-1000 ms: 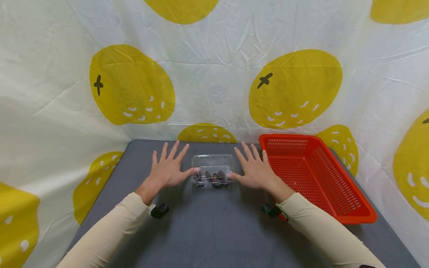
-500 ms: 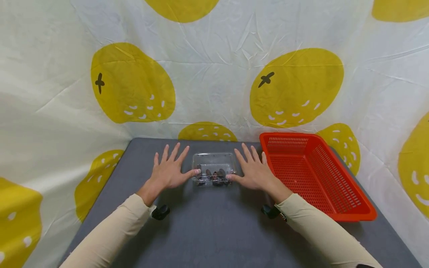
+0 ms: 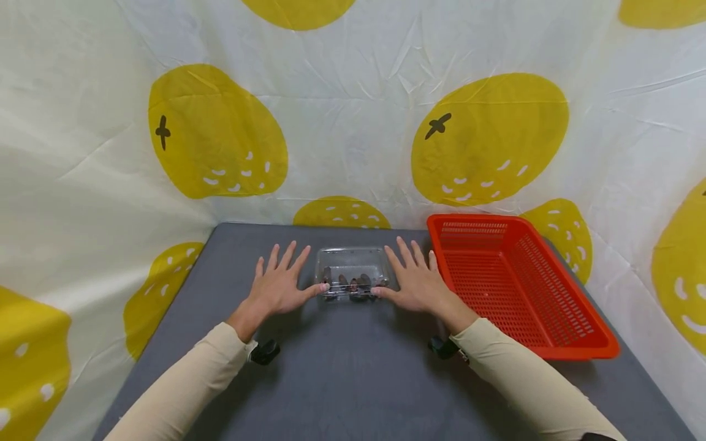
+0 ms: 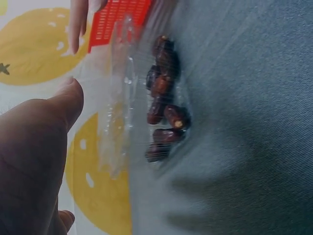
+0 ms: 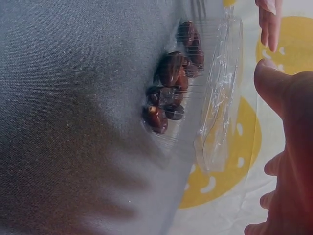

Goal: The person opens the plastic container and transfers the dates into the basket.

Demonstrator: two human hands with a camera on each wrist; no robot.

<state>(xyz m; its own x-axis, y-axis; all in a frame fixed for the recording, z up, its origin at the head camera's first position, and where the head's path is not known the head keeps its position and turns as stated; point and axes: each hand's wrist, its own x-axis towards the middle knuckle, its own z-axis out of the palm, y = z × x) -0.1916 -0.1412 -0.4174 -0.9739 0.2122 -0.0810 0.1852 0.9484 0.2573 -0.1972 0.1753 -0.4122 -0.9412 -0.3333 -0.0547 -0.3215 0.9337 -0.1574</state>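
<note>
A clear plastic clamshell box (image 3: 353, 257) stands on the grey table, with several dark brown dates (image 4: 164, 93) inside it. The dates (image 5: 171, 73) also show through the ribbed wall in the right wrist view. My left hand (image 3: 278, 288) is held over the table at the box's left side, fingers straight and spread. On the other side my right hand (image 3: 419, 285) mirrors it, also spread. Both thumbs point inward and overlap the box's front corners in the head view; the wrist views show them apart from the box. Neither hand holds anything.
A red perforated plastic basket (image 3: 598, 324) stands on the right part of the grey table (image 3: 353, 380), close by my right hand. A white cloth with yellow fruit prints (image 3: 347, 147) hangs behind and at both sides of the table.
The hands keep the same spread pose beside the box. The head view has shifted slightly, so the box, basket and backdrop sit a little higher in it.
</note>
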